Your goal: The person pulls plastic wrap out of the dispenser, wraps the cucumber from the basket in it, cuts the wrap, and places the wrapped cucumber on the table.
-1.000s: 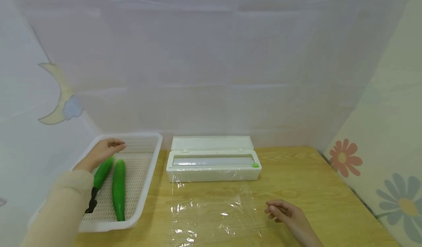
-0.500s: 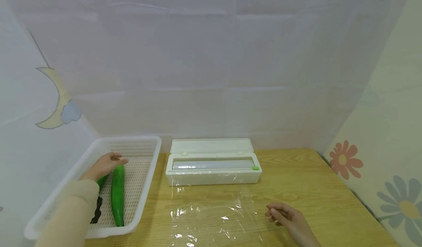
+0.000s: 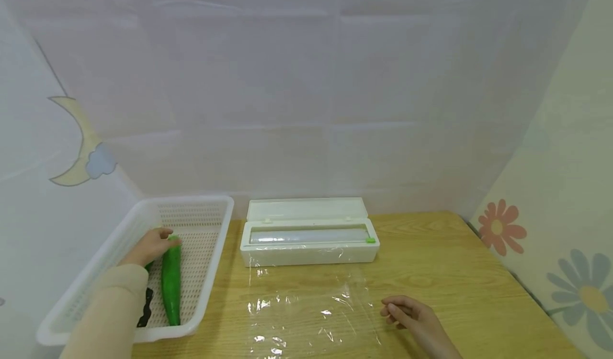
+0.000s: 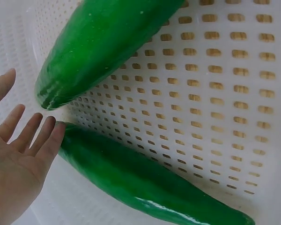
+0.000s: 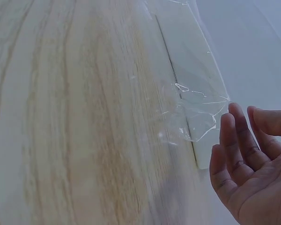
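My left hand (image 3: 152,246) is inside a white plastic basket (image 3: 217,258), at the far end of a green cucumber (image 3: 171,290). A second cucumber (image 3: 149,266) lies mostly hidden under that hand and sleeve. The left wrist view shows the fingers spread, thumb apart, fingertips right at the tip of the lower cucumber (image 4: 150,178); the thicker one (image 4: 107,42) lies above it. My right hand (image 3: 412,316) hovers with loosely bent fingers and nothing in them, just right of a sheet of clear cling film (image 3: 311,316) drawn out over the table.
Behind the film stands a white cling film box (image 3: 311,255), its lid raised, with the roll (image 3: 306,235) inside and a green slider (image 3: 370,240) at its right end. A dark wavy piece (image 3: 145,308) shows beside the left sleeve. The wooden table (image 3: 460,274) meets fabric walls.
My left hand has come down and nearer, from the basket's back to the cucumber's far end. My right hand stays almost in place.
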A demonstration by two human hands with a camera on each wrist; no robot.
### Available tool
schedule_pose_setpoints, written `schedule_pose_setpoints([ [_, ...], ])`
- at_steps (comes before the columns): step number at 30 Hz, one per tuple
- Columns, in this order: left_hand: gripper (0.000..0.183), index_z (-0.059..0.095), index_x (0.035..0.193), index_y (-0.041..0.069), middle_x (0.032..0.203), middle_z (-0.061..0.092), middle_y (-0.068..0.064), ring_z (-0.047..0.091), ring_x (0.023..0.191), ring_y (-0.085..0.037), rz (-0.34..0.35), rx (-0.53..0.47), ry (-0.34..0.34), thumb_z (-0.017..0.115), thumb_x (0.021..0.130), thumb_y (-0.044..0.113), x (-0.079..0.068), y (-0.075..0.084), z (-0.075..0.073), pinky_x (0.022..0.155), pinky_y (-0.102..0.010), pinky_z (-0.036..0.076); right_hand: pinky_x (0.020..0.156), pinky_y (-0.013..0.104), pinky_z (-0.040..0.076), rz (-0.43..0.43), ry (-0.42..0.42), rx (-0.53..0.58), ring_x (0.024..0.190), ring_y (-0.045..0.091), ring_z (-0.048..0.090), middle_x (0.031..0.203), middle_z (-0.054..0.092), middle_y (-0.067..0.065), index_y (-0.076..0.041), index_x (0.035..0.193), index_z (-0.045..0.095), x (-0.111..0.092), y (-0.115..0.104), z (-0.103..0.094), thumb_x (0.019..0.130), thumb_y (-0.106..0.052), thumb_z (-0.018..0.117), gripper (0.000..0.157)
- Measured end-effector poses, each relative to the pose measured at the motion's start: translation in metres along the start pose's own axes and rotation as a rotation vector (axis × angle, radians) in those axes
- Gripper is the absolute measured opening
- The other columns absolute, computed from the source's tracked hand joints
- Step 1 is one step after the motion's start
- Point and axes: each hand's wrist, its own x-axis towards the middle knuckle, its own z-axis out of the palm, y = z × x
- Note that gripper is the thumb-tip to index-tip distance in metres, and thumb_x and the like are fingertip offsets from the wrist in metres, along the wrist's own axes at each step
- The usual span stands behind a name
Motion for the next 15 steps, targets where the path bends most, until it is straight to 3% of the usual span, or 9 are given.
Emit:
schedule_pose_setpoints([
  [5,0.071,0.030,0.129,-0.021,0.126,0.032,-0.046,0.037,0.113,-0.057,0.002,0.038,0.026,0.052,0.093,0.036,-0.0004,-0.0010,0.0033,0.089,-0.059,0.040,0.075,0.032,0.052,-0.004,-0.016,-0.003,0.089,0.019,0.062,0.102,0.065,0.011,0.008,0.120,0.054,0.0001,-0.0006,0.0000,0.095,-0.031,0.052,0.046],
  [10,0.072,0.027,0.129,-0.023,0.125,0.033,-0.046,0.039,0.111,-0.056,-0.039,0.033,0.042,0.055,0.091,0.032,-0.0019,0.0010,0.0058,0.089,-0.058,0.040,0.074,0.032,0.052,-0.001,-0.001,-0.022,0.088,0.020,0.062,0.101,0.065,0.011,0.008,0.119,0.054,-0.0003,-0.0033,-0.0005,0.094,-0.033,0.053,0.047],
  [15,0.084,0.012,0.131,-0.025,0.123,0.029,-0.047,0.043,0.107,-0.055,-0.069,-0.015,-0.068,0.061,0.087,0.028,-0.0061,0.0047,0.0080,0.085,-0.056,0.044,0.073,0.032,0.052,-0.022,-0.012,-0.016,0.087,0.020,0.063,0.101,0.065,0.013,0.010,0.119,0.053,-0.0027,-0.0032,-0.0031,0.096,-0.029,0.052,0.045],
])
